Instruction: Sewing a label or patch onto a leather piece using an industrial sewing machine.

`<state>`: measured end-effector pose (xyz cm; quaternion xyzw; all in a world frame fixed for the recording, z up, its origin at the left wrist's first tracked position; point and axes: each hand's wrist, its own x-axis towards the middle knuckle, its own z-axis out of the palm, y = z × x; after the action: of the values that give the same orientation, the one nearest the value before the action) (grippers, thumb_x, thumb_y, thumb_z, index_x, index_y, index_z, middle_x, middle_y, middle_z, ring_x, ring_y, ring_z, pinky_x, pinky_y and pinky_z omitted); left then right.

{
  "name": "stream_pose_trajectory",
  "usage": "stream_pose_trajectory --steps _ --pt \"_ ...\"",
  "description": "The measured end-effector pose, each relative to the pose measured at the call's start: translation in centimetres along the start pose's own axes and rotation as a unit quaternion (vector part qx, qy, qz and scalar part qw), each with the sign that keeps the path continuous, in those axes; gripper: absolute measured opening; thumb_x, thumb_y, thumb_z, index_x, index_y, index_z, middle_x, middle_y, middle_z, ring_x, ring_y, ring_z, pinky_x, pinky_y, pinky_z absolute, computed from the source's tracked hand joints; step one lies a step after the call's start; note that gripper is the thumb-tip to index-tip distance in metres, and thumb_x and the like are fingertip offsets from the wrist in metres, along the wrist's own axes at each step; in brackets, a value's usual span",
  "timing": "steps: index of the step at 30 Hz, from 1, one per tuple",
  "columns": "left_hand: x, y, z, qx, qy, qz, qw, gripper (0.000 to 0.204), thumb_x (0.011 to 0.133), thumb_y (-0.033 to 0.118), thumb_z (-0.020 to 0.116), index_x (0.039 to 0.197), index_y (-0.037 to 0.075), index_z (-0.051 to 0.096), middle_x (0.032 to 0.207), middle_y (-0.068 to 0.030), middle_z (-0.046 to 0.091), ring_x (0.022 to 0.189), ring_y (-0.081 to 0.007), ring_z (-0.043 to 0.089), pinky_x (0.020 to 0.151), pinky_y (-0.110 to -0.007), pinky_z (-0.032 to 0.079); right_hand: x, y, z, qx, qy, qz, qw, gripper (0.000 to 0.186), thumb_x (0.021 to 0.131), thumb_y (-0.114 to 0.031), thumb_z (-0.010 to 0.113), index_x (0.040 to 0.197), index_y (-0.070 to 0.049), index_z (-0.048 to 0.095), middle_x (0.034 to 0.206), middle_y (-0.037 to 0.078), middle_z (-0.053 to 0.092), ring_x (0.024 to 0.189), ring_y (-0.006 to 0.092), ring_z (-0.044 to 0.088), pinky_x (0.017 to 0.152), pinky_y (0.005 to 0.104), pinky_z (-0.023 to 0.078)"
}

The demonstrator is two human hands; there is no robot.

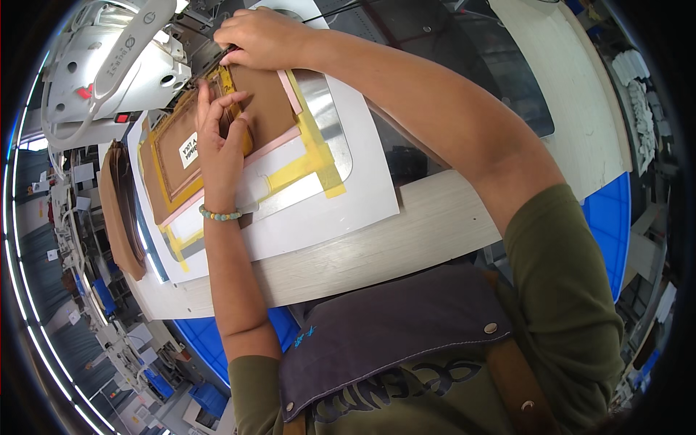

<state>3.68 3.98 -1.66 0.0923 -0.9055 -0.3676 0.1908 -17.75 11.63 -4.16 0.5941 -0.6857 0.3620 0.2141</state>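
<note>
1. Resting loosely over the yellow frame (pixel 185 192), the left hand (pixel 221 148) has its fingers parted and a beaded bracelet (pixel 219 214) at the wrist. The right hand (pixel 264 40) bends at the far edge; whether it pinches anything cannot be told. The hands are apart.
2. Judging by this pose, the step in hand is positioning or steadying the layered work; the next move seems to call for even alignment and light, flat pressure.
3. Inside the frame lies a smooth brown panel (pixel 165 156) with a white rectangular label (pixel 188 151). A matte brown sheet (pixel 268 109) extends to its right.
4. Around these run a pale pink strip (pixel 290 94), glossy yellow tape (pixel 315 148) and a shiny, round-cornered metal plate (pixel 337 138).
5. Beneath is a stiff-looking white sheet (pixel 370 177) on a pale wood-grain table (pixel 435 214); a rounded white machine head (pixel 109 87) stands to the left.
</note>
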Motion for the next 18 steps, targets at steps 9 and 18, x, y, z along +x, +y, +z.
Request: stream_pose_trajectory --steps 9,18 --pt "-0.3 1.3 0.0 -0.143 0.026 -0.034 0.989 0.034 0.093 0.003 0.062 0.126 0.008 0.069 0.169 -0.0212 0.021 0.143 -0.0258 0.05 0.101 -0.028 0.046 0.1 -0.6 0.1 0.082 0.014 0.092 0.992 0.03 0.089 -0.039 0.074 0.087 -0.01 0.065 0.093 0.006 0.071 0.1 0.03 0.066 0.086 0.0456 0.054" --pt "-0.5 1.8 -0.7 -0.239 0.026 -0.062 0.969 0.041 0.093 -0.001 0.055 0.131 0.008 0.067 0.172 -0.0191 0.016 0.144 -0.0282 0.049 0.1 -0.026 0.048 0.3 -1.0 0.9 0.106 0.014 0.097 0.989 0.032 0.09 -0.039 0.073 0.087 -0.009 0.064 0.096 0.007 0.07 0.102 0.0311 0.065 0.088 0.0462 0.053"
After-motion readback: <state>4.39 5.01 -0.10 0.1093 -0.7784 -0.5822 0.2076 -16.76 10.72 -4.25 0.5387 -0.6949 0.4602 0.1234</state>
